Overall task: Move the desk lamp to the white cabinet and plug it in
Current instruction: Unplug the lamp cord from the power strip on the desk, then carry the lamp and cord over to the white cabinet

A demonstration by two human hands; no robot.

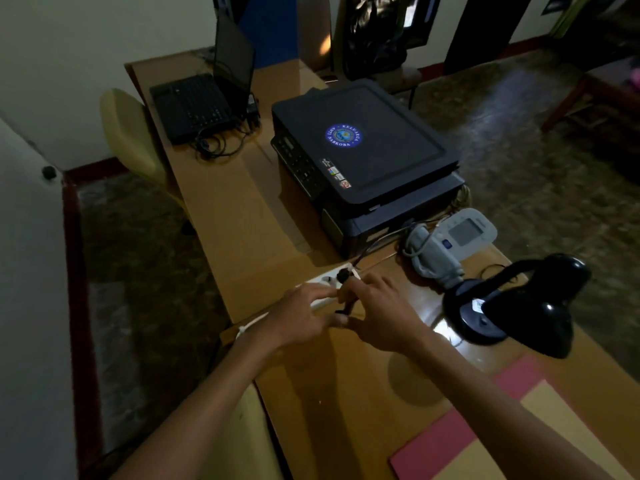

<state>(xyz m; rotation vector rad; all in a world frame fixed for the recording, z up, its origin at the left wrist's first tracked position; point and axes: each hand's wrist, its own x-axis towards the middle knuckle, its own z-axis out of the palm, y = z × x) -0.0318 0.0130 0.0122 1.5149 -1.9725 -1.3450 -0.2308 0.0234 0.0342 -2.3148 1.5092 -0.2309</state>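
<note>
The black desk lamp stands on the wooden desk at the right, its shade bent down over its round base. A white power strip lies near the desk's left edge, with one black plug seated in it. My left hand presses on the strip. My right hand pinches a small black plug just above the strip. The lamp's cord is mostly hidden. No white cabinet is in view.
A dark printer fills the desk's middle. A blood pressure monitor with cuff lies between printer and lamp. An open laptop sits at the far end. Pink and yellow paper sheets lie near me. A pale chair stands at the left.
</note>
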